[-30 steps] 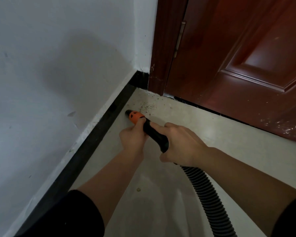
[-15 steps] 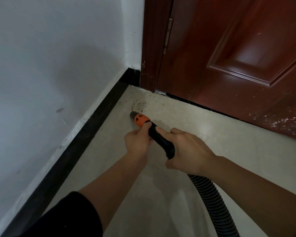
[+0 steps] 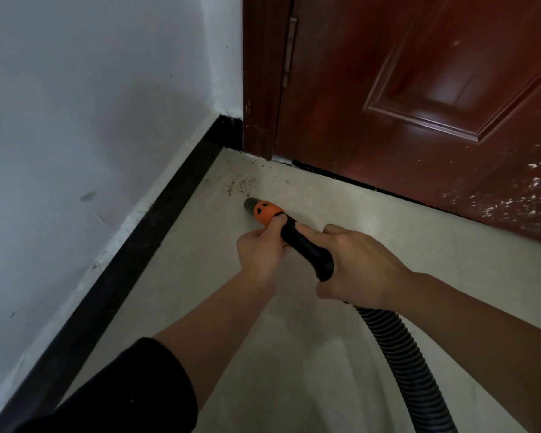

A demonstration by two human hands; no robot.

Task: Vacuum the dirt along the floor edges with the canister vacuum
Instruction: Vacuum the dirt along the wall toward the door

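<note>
I have both hands on the vacuum wand. My left hand (image 3: 261,254) is curled round the tube just behind the orange collar (image 3: 264,212). My right hand (image 3: 359,264) is wrapped round the black grip (image 3: 308,253) directly behind the left, and the ribbed hose (image 3: 400,354) leaves under its heel and runs back toward me. The canister is not in view.

The dark nozzle mouth (image 3: 250,203) sits just ahead of my left hand, low over the floor (image 3: 388,220); I cannot tell whether it touches. The dirt (image 3: 239,184), a scatter of dark specks, lies just beyond the mouth, ahead and slightly left of my left hand. It is in the corner where the black baseboard (image 3: 156,220) meets the door frame (image 3: 260,89). A few more specks trail along the foot of the door (image 3: 419,89), ahead of my right hand.

I judge this to be the corner pass, with the pile not yet taken up. The next move calls for a short push forward with both hands, mouth low and aimed into the corner. After that comes a sweep rightward along the door's bottom edge, with some slack in the hose.
</note>
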